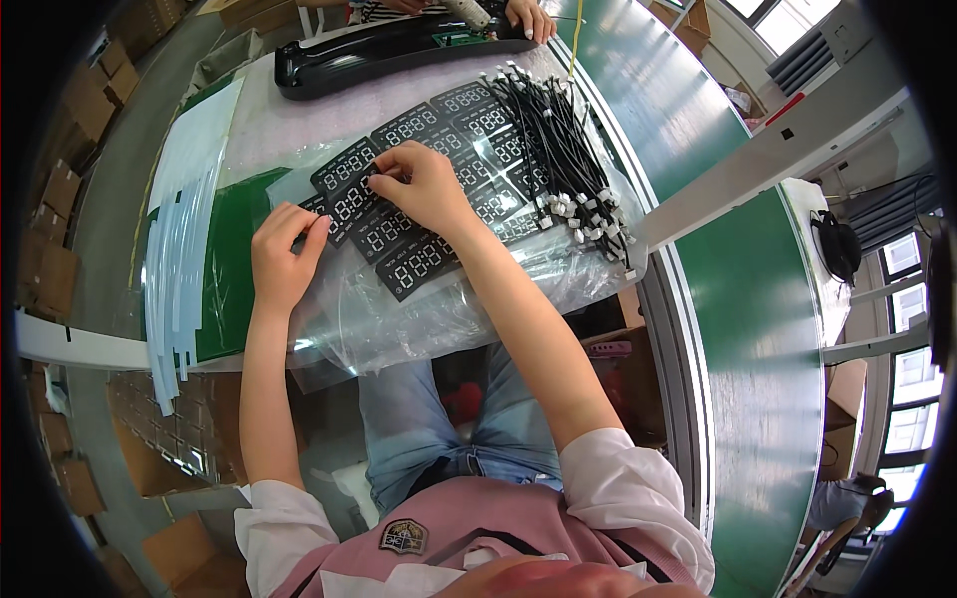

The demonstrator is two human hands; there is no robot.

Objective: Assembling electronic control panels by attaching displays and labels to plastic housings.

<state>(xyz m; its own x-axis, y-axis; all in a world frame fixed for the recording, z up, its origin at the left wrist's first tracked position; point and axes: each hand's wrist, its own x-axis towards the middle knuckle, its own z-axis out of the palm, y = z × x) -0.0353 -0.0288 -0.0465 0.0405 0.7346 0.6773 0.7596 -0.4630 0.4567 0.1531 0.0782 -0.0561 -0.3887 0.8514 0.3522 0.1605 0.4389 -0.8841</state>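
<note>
Black display panel overlays printed with white digit outlines (419,261) lie in rows on clear plastic film (379,334) in front of me. My left hand (283,254) pinches the left end of one black display overlay (349,207) between thumb and fingers. At the upper right end of that same overlay, my right hand (427,189) is closed in a pinch, its fingertips partly hidden. Right of the overlays lies a bundle of black cables with white connectors (573,149).
Clear strips (179,259) hang over the table's left edge beside a green mat (234,259). A long black housing (359,68) lies at the far side, where another person's hand (530,18) rests. A white post (758,149) rises at the right, beside a green conveyor belt (748,339).
</note>
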